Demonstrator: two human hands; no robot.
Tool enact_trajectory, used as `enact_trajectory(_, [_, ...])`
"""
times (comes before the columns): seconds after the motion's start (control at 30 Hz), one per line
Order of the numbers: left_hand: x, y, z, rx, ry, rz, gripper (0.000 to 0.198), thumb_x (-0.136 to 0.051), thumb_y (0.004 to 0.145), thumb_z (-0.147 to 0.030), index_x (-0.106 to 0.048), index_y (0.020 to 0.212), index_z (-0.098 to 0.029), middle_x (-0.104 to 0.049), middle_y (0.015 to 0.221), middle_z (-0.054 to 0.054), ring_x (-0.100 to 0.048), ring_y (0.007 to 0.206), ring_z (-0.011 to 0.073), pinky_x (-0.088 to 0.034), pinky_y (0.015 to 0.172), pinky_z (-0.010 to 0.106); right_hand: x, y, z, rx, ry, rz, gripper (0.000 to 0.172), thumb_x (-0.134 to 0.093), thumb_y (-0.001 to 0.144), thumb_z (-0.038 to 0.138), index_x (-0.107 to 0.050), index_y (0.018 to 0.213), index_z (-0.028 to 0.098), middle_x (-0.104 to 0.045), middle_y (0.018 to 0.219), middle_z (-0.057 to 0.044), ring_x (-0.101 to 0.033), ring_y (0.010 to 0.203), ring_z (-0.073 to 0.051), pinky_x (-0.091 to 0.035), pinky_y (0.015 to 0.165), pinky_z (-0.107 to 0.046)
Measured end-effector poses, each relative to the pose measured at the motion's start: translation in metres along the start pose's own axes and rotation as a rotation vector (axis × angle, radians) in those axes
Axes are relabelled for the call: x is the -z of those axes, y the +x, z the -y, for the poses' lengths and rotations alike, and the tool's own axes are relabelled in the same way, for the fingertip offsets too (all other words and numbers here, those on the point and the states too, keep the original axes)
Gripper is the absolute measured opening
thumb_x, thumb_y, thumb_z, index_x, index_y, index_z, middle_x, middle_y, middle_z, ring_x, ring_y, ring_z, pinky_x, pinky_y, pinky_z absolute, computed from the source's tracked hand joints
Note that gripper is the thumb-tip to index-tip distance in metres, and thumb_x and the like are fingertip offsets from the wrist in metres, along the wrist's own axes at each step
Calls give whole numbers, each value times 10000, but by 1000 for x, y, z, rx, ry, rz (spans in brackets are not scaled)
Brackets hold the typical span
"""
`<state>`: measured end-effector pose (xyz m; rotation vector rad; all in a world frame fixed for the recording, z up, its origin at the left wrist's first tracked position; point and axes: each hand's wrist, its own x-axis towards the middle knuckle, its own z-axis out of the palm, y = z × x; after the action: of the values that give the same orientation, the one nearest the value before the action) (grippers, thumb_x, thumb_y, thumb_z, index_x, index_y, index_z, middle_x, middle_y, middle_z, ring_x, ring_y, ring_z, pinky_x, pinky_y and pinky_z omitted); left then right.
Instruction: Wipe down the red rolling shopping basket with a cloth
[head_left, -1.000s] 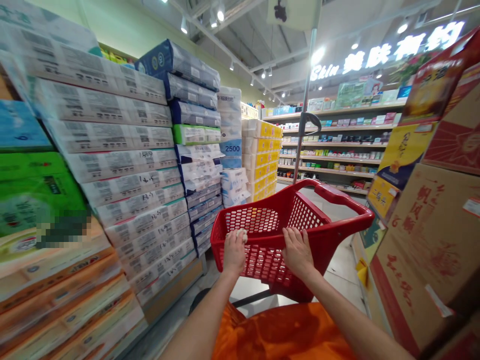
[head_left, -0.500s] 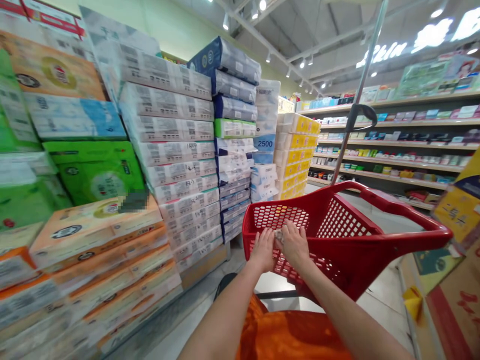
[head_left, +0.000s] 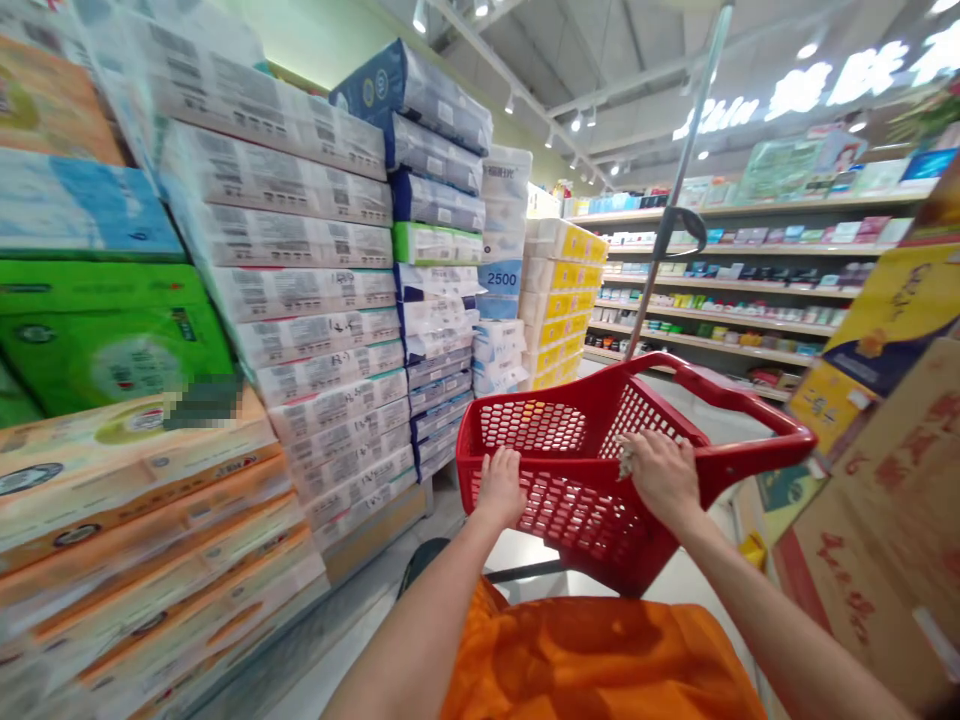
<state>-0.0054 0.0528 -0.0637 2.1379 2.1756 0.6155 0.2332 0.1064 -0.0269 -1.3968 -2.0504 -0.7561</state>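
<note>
A red plastic shopping cart [head_left: 585, 520] with mesh walls stands side-on before me. My left hand [head_left: 502, 485] is closed over its near rim, towards the left end, with the fingertips bent inside. Farther right on the same rim lies my right hand [head_left: 666, 475], its fingers closed around a small crumpled whitish cloth or tissue [head_left: 625, 455]. Part of that crumpled piece sticks out beside the fingers. The cart's handle [head_left: 765, 430] curves off to the right, untouched. A metal pole [head_left: 679, 170] with a dark hook rises behind the cart.
Tall stacks of white tissue packs [head_left: 315, 290] and orange-cream packs [head_left: 150, 520] line the left. Shelves of small goods [head_left: 720, 290] fill the back. Cardboard boxes [head_left: 877, 540] stand close on the right. Tiled floor [head_left: 367, 620] shows between the left stacks and the cart.
My hands were close together on the cart's rim; the right hand has moved right along it with the crumpled piece. The view has turned, so the surroundings and cart appear farther left.
</note>
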Motion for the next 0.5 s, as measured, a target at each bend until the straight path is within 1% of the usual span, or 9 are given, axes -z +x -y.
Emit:
enact_trajectory(0.03, [0, 1, -1, 5, 14, -1, 651, -451, 666, -185, -324, 1296, -82, -345, 1379, 106, -209, 1309, 221, -114, 1100, 418, 0, -1, 9, 2, 16, 22, 288, -407, 833, 190, -589, 1056, 176, -583, 1113, -99, -481, 1039, -247, -269, 939, -442])
enact_trajectory(0.1, [-2, 1, -1, -16, 42, 0, 664, -452, 656, -173, -320, 1300, -80, -332, 1390, 103, -201, 1313, 221, -113, 1098, 422, -5, -2, 27, 75, 41, 50, 289, -426, 829, 184, -598, 1060, 199, -565, 1155, -92, -436, 1107, -257, -254, 961, -427])
enact_trajectory(0.17, [-3, 2, 2, -60, 67, 5, 670, -445, 648, -152, -320, 1303, -85, -317, 1402, 94, -193, 1318, 210, -117, 1098, 413, -9, -2, 32, 141, 62, 62, 301, -435, 827, 178, -594, 1075, 241, -540, 1201, -65, -399, 1152, -253, -229, 983, -424])
enact_trajectory(0.2, [-4, 3, 3, -73, 78, 5, 669, -442, 646, -145, -322, 1302, -87, -315, 1404, 93, -194, 1318, 205, -122, 1098, 410, -9, -2, 26, 157, 64, 64, 310, -431, 831, 176, -588, 1085, 260, -534, 1210, -54, -395, 1158, -248, -222, 989, -427])
enact_trajectory(0.27, [-5, 4, 6, -80, 99, -3, 661, -439, 648, -139, -329, 1297, -87, -319, 1402, 97, -205, 1316, 201, -136, 1095, 408, -6, -2, -3, 142, 46, 51, 329, -415, 839, 170, -578, 1102, 279, -533, 1208, -50, -408, 1146, -241, -224, 989, -433])
enact_trajectory(0.33, [-6, 5, 5, -81, 116, -14, 652, -442, 651, -137, -334, 1292, -79, -328, 1396, 108, -214, 1313, 205, -144, 1094, 410, 3, -2, -42, 71, -7, 9, 355, -402, 833, 146, -570, 1118, 272, -525, 1210, -66, -410, 1140, -248, -238, 979, -440])
enact_trajectory(0.4, [-7, 6, 2, -86, 128, -24, 644, -441, 659, -138, -333, 1291, -71, -334, 1391, 117, -218, 1312, 211, -150, 1093, 409, 12, -1, -75, -53, -69, -69, 361, -392, 823, 129, -577, 1114, 239, -512, 1211, -95, -403, 1138, -263, -257, 964, -445])
enact_trajectory(0.43, [-7, 6, 0, -87, 133, -26, 640, -441, 662, -138, -334, 1290, -71, -337, 1389, 119, -220, 1312, 213, -153, 1093, 409, 14, 0, -83, -119, -89, -110, 353, -388, 823, 132, -584, 1103, 219, -511, 1204, -110, -403, 1133, -269, -268, 954, -446])
enact_trajectory(0.5, [-7, 7, -3, -80, 143, -28, 634, -442, 664, -135, -337, 1287, -79, -342, 1387, 120, -225, 1310, 215, -161, 1091, 413, 15, 1, -83, -182, -89, -163, 316, -391, 830, 171, -603, 1063, 194, -521, 1174, -127, -406, 1118, -277, -286, 939, -446])
